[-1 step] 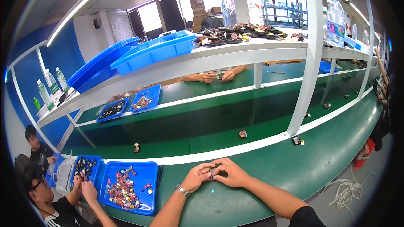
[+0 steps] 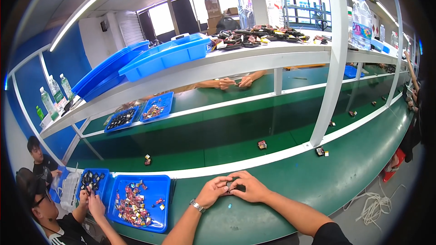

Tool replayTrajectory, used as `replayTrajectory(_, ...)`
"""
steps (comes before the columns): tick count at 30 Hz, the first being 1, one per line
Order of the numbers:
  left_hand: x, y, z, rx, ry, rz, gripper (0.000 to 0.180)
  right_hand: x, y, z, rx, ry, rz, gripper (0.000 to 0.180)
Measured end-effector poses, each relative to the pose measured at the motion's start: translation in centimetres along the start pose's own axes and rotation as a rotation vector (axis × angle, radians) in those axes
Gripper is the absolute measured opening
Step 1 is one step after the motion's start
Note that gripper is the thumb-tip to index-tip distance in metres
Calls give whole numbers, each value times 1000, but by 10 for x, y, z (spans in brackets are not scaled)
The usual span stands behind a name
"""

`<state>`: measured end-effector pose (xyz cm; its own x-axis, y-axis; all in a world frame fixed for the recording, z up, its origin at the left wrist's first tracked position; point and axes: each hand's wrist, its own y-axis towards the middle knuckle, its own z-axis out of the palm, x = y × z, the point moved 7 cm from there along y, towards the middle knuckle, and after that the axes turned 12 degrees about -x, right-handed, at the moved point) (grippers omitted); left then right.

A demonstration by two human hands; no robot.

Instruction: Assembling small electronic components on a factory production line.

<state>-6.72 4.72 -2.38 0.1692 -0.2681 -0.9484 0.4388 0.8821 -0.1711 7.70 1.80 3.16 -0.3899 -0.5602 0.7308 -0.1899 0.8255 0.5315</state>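
My left hand (image 2: 213,192) and my right hand (image 2: 250,188) meet over the green work surface (image 2: 268,208), fingers closed and pinching a small dark part (image 2: 230,185) between them. Fingertips cover most of it, so its exact kind is hidden. A silver watch is on my left wrist. Just in front of my wrists lies a tiny light-blue piece (image 2: 230,206). To the left of my left forearm stands a blue tray (image 2: 162,179) heaped with small reddish parts (image 2: 132,205) bearing white and yellow tags.
A co-worker's hands (image 2: 92,202) work at the left, near a tray of black parts (image 2: 93,178). Beyond a white rail, the green belt (image 2: 204,143) carries scattered small parts (image 2: 262,144). A white post (image 2: 333,59) rises at right beside a black tagged part (image 2: 321,152). Overhead runs a loaded shelf (image 2: 254,63).
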Motion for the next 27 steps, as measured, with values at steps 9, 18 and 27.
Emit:
replayTrajectory(9, -5, 0, 4, -15, -81, 10, 31, 0, -7, 2, -190, -68, 26, 11)
replayTrajectory(18, -5, 0, 3, -31, -70, 35, 29, 0, -8, 4, -239, -45, 39, 14)
replayTrajectory(27, -1, 0, -2, -73, -52, 27, 29, -4, -9, 7, -231, -36, 59, 14)
